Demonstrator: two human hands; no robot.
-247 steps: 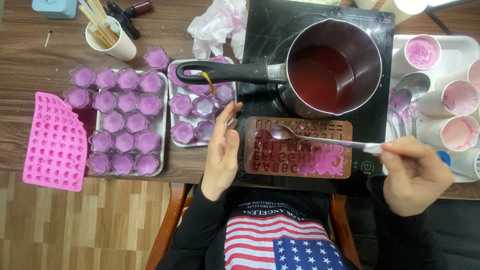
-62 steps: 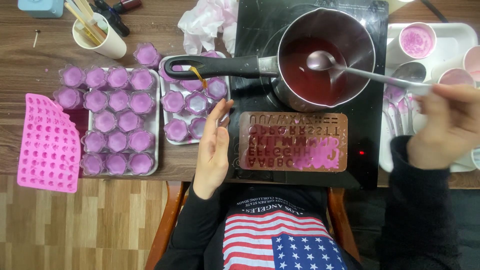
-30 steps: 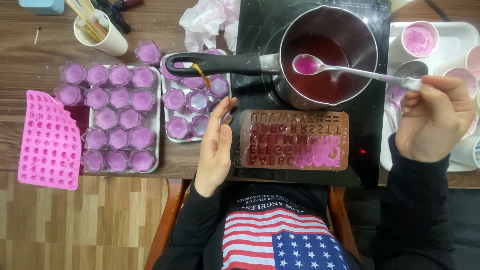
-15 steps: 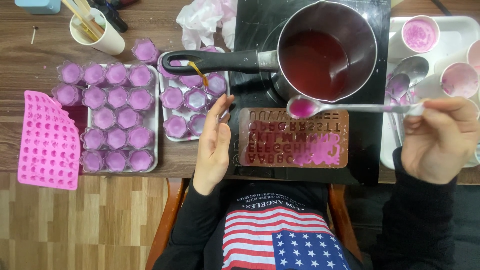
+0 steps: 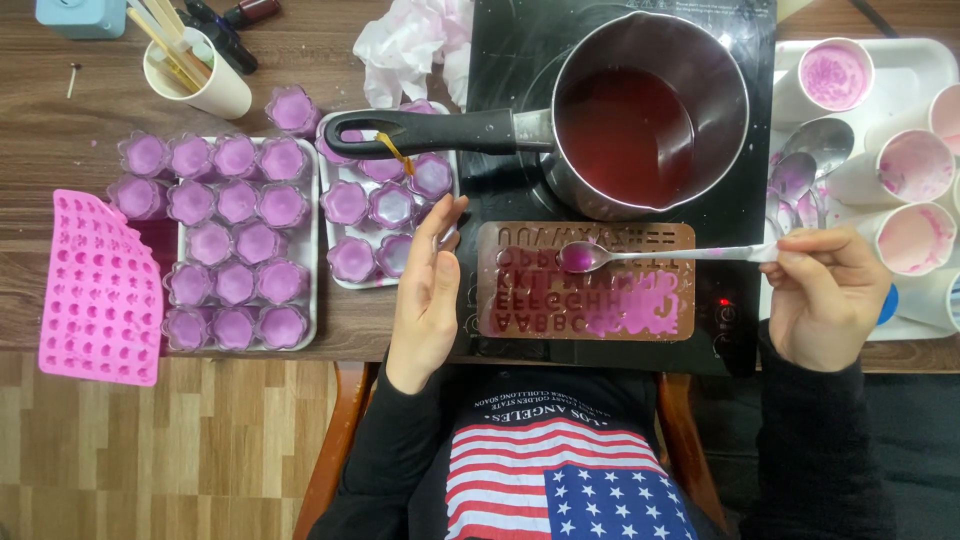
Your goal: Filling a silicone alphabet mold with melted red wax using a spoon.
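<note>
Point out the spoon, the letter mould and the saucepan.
spoon (image 5: pixel 580 256): head view, on its bowl holding purple liquid.
letter mould (image 5: pixel 530 315): head view, on its unfilled brown lower left part.
saucepan (image 5: pixel 445 131): head view, on its black handle.

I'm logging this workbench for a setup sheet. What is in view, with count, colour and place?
saucepan: one, metal with a black handle, dark red liquid inside, on the cooktop
cooktop: one, black, centre
letter mould: one, brown, partly filled with pink, on the cooktop's near edge
spoon: one, metal, purple liquid in its bowl, over the letter mould
small filled cups: many, purple, on two trays to the left
pink mould: one, far left table edge
paper cup of sticks: one, white, upper left
crumpled tissue: one, white and pink, top centre
white tray: one, right, with stained cups and spoons
left hand: open, beside the letter mould
right hand: fingers on the spoon handle
</note>
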